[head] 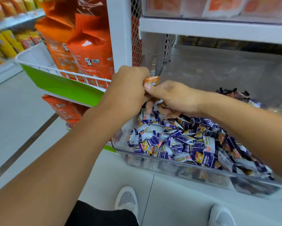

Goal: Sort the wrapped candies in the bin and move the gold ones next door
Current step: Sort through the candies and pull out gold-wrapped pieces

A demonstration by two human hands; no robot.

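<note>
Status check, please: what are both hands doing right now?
Left hand and right hand both pinch one gold-orange wrapped candy. Held above clear plastic bin of purple-and-white candies. Nothing blocking.

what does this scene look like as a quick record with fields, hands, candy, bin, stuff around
left hand: fingers curled, gripping one end of the gold candy
right hand: thumb pinching the same candy from the other side
gold candy: orange-gold wrapper, held between both hands above the bin's left end
bin: clear plastic, on a white shelf
candies in bin: heap of mostly purple and white wrappers
left of bin: orange bags in a white wire basket
</note>
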